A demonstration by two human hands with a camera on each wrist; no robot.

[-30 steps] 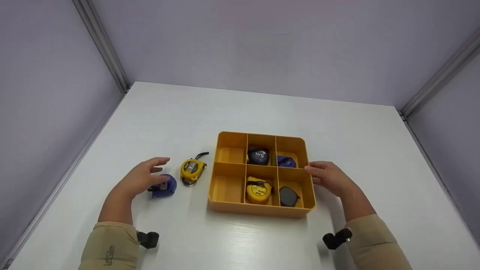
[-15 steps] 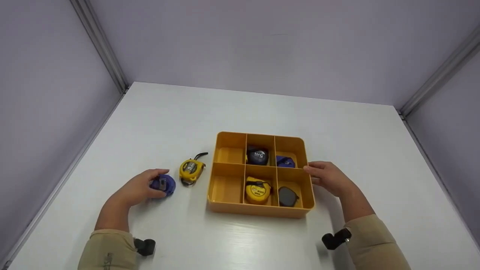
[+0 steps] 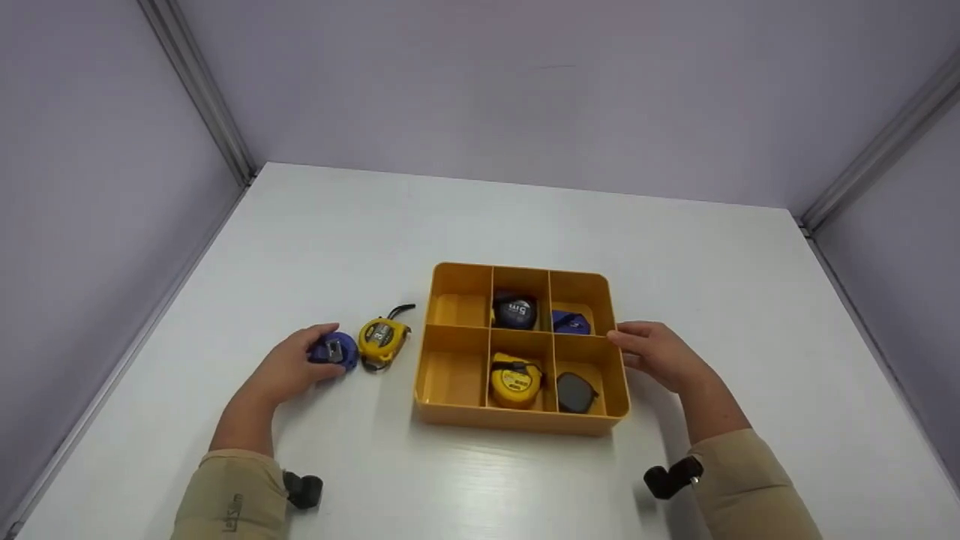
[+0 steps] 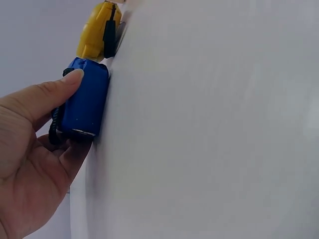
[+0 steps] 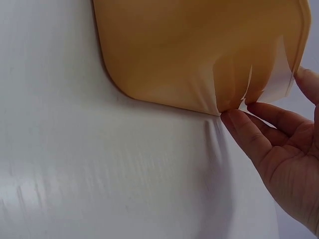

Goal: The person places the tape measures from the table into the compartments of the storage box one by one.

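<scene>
My left hand [image 3: 296,364] grips a blue tape measure [image 3: 335,350] on the white table, thumb on top; the left wrist view shows the same blue tape measure [image 4: 83,103] in my fingers [image 4: 47,97]. It touches a yellow tape measure [image 3: 383,337] just left of the orange six-compartment tray [image 3: 520,426]. My right hand [image 3: 654,354] rests with straight fingers against the tray's right wall [image 5: 199,55]. The tray holds a dark tape measure [image 3: 516,311], a blue one [image 3: 571,322], a yellow one [image 3: 515,381] and a black one [image 3: 575,392].
The tray's two left compartments [image 3: 452,352] hold nothing. Grey walls with metal corner posts [image 3: 202,90] enclose the table on three sides. Bare white tabletop [image 3: 525,225] stretches behind the tray and in front of it.
My left hand closed on the blue tape measure and slid it right, up against the yellow one. The right hand and the tray stayed put.
</scene>
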